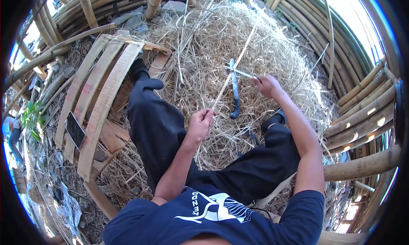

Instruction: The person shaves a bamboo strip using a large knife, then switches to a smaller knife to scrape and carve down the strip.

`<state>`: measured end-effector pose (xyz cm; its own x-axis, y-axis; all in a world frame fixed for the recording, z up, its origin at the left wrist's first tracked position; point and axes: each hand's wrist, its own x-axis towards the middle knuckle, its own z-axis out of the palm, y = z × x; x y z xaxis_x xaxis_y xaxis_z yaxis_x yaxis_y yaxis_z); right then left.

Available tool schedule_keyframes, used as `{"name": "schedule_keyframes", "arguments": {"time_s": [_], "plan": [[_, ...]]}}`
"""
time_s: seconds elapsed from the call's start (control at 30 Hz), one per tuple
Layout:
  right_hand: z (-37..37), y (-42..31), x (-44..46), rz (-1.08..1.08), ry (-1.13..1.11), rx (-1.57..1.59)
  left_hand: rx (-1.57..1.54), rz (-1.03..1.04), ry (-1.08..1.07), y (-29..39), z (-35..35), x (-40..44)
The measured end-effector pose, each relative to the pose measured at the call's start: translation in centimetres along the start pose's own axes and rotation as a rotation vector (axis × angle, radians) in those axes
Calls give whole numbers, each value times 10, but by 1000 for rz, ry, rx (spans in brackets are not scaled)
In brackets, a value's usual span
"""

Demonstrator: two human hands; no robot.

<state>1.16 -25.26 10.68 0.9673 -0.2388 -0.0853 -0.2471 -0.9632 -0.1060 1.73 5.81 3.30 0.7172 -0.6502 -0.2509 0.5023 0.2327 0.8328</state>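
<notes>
Below the middle of the head view, my left hand (200, 124) is closed around the lower end of a long, pale bamboo strip (222, 91). The strip runs up and away to the right over the straw. To the right, my right hand (269, 86) grips the handle of a small knife (243, 72). Its blade points left and crosses the strip; whether it touches the strip I cannot tell. Beneath that crossing lies a larger knife (235, 89) with a dark, curved handle, between my legs.
Shavings (204, 49) cover the ground. At left is a slatted wooden seat (102, 93) with a phone (75, 130) on it. Bamboo pole walls (362, 117) curve around. My legs (157, 121) in dark trousers flank the work area. A green plant (34, 117) grows at far left.
</notes>
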Motion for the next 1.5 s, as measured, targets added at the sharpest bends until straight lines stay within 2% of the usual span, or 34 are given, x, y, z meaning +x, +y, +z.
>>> {"name": "schedule_keyframes", "arguments": {"time_s": [0.07, 0.17, 0.2, 0.27, 0.3, 0.4, 0.47, 0.53, 0.67, 0.7, 0.73, 0.77, 0.8, 0.87, 0.9, 0.93, 1.0, 1.03, 1.1, 1.13, 1.2, 1.27, 1.33, 1.37, 1.5], "plan": [[17, 2, 1, -133, 58, 206, 109, 54, 50, -6, -4, 3], [22, -21, -4, 242, -258, 653, 124, 77, 87, -6, -6, 4], [22, -31, -10, 237, -265, 646, 141, 80, 97, -7, -6, 5], [23, -50, -24, -113, -37, 413, 186, 78, 120, -3, -1, 2], [5, -70, -33, -205, -42, 284, 242, 75, 137, 1, 1, -1], [7, -86, -43, -269, -85, 127, 295, 33, 171, 13, 5, -8], [9, -96, -51, -336, -82, 85, 347, 67, 179, -1, -3, -2], [1, -110, -58, -405, -201, 8, 469, 156, 171, -11, -7, 2], [12, -86, -41, -483, -218, -78, 482, 216, 165, -15, -6, 4], [25, -52, -16, -328, -265, -185, 423, 183, 160, -7, -4, 1], [48, 8, 10, -265, 83, -84, 363, 140, 150, -5, -2, -3], [-5, -10, 10, 80, 58, -103, 321, 148, 146, -19, -5, 4], [-14, 4, 9, -81, 112, -239, 326, 152, 141, -18, -4, 3], [-7, -22, -3, 119, 67, -6, 457, 79, 167, -12, 6, -1], [1, -29, -7, 158, -6, 127, 420, 5, 157, 0, 9, -4], [10, -31, -6, 124, -85, 250, 367, -53, 151, 2, 8, -3], [37, -25, 3, -63, 55, 281, 434, 7, 168, -4, 5, -3], [39, -27, 4, -67, 54, 296, 445, 3, 176, -5, 2, -3], [32, -33, 2, 474, -458, 1168, 439, 78, 198, -7, 1, -2], [26, -40, -1, 470, -462, 1167, 439, 78, 204, -8, 0, -1], [20, -50, -9, 597, -591, 1512, 457, 67, 176, -9, 1, 2], [30, -42, -8, 553, -595, 1460, 458, 44, 174, -6, 4, 1], [32, -61, -21, -365, -61, 230, 368, 36, 178, -8, 4, 3], [18, -71, -29, -386, -177, 50, 368, 35, 179, -10, 4, 4], [27, -71, -29, -440, -239, 13, 416, 68, 178, -13, 4, 4]]}}
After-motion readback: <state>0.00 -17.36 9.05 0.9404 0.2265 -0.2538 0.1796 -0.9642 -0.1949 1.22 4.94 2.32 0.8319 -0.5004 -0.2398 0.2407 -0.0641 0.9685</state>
